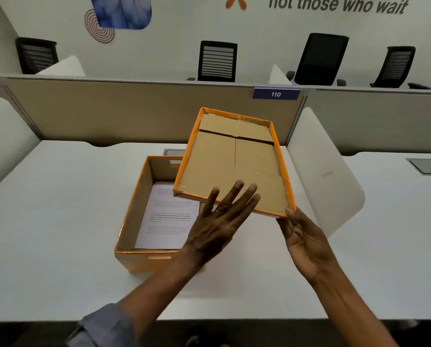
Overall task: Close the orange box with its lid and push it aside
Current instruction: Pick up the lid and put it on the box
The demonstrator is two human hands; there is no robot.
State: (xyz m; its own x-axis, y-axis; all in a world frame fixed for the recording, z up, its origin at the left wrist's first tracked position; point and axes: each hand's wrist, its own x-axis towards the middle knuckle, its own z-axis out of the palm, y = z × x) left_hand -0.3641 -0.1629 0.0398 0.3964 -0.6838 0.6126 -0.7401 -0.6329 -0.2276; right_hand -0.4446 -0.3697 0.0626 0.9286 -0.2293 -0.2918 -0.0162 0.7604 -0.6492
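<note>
Item one, at your nine o'clock: open orange cardboard box [144, 221], brown inside, resting on the white desk [46, 221]. A printed white paper sheet [168, 216] lies flat on its floor.

Item two, centre: your left hand [222, 216], fingers spread and flat, back toward you, hovering at the near rim of the lid; it grips nothing, and contact with the lid cannot be confirmed.

Item three, at twelve to one o'clock: shallow orange-edged cardboard lid [234, 159], held aloft, tilted, hollow side facing you, overlapping the box's far right corner.

Item four, at three o'clock: your right hand [307, 236], palm up, loosely open, fingertips supporting the lid's near right corner.

Hazards, as judged: the lid rests on a single corner hold and may pivot or slip; lowered askew, its rim may catch the box wall instead of seating.
</note>
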